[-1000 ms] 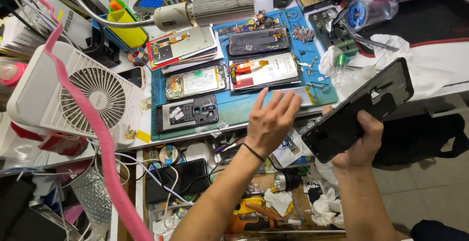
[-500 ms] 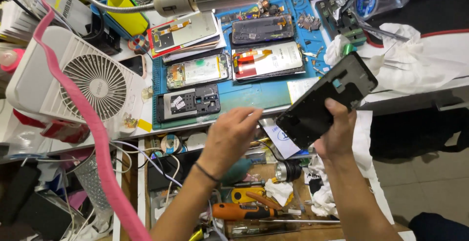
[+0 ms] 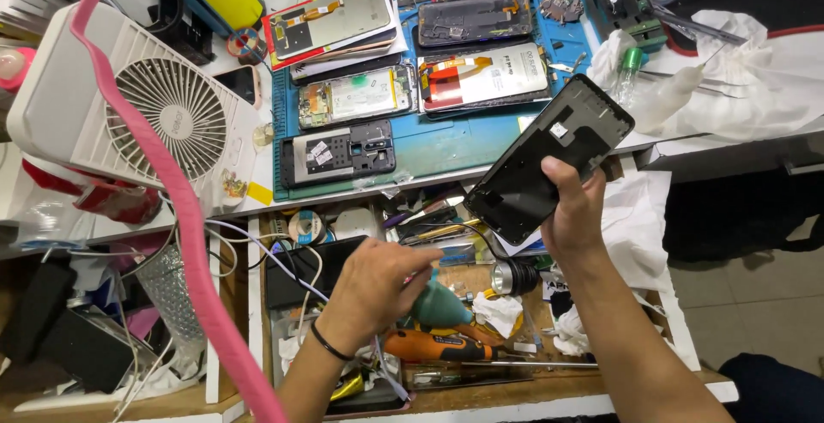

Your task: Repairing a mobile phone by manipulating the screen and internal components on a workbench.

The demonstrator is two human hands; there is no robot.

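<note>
My right hand (image 3: 573, 210) grips a black phone back cover (image 3: 549, 157), held tilted above the front edge of the bench. My left hand (image 3: 371, 290) hangs over an open drawer (image 3: 257, 303) below the bench, fingers curled around a teal rubber air blower (image 3: 438, 305) and touching it. An orange-handled screwdriver (image 3: 442, 346) and a small silver torch (image 3: 513, 277) lie in the drawer beside that hand.
A blue work mat (image 3: 446, 148) on the bench carries several opened phones and screens (image 3: 481, 75). A white desk fan (image 3: 146, 105) stands at the left with a pink strap (image 3: 184, 234) across it. White cloths (image 3: 755, 71) lie at the right.
My left hand has dropped from the bench's front edge down into the drawer and onto the teal blower. The right hand with the black cover stays about where it was.
</note>
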